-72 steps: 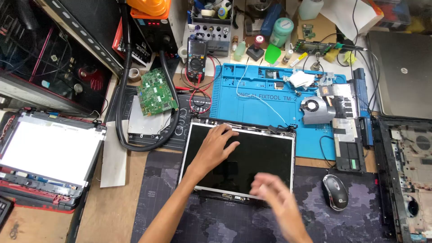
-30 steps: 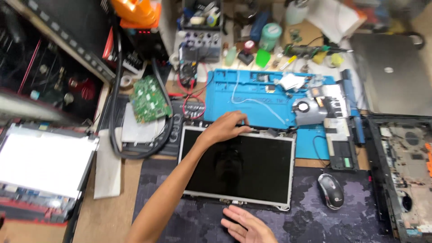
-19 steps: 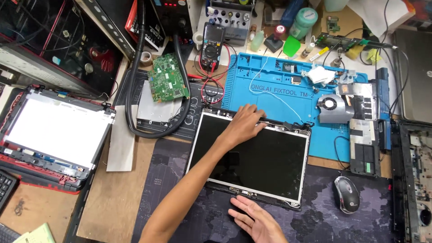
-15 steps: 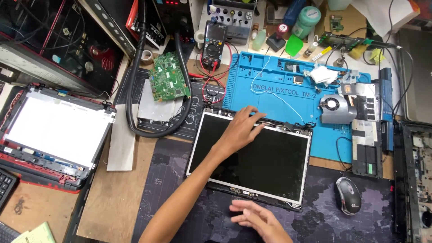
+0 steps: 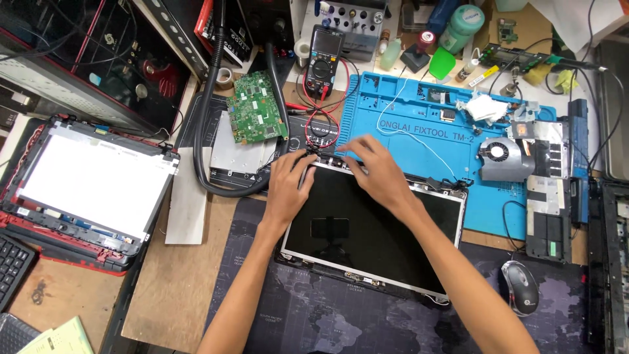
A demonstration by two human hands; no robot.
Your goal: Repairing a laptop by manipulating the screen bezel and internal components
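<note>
A dark laptop screen panel (image 5: 367,236) in a thin metal frame lies flat on a map-patterned desk mat (image 5: 308,314). My left hand (image 5: 289,187) rests on the panel's far left corner, fingers curled over the top edge. My right hand (image 5: 375,172) lies palm down on the top edge just right of it, fingers spread toward the corner. Both forearms cross over the panel. Neither hand holds a tool. A blue silicone repair mat (image 5: 419,124) lies just beyond the panel.
A green circuit board (image 5: 257,108) and a multimeter (image 5: 324,52) sit behind the hands, with a thick black hose (image 5: 208,131). A second screen with a white panel (image 5: 92,180) lies at the left. A cooling fan (image 5: 501,154), a mouse (image 5: 521,287) and laptop parts are at the right.
My right hand has come up from the panel's near edge to its top edge. My left hand has shifted left to the top corner. The view has moved closer.
</note>
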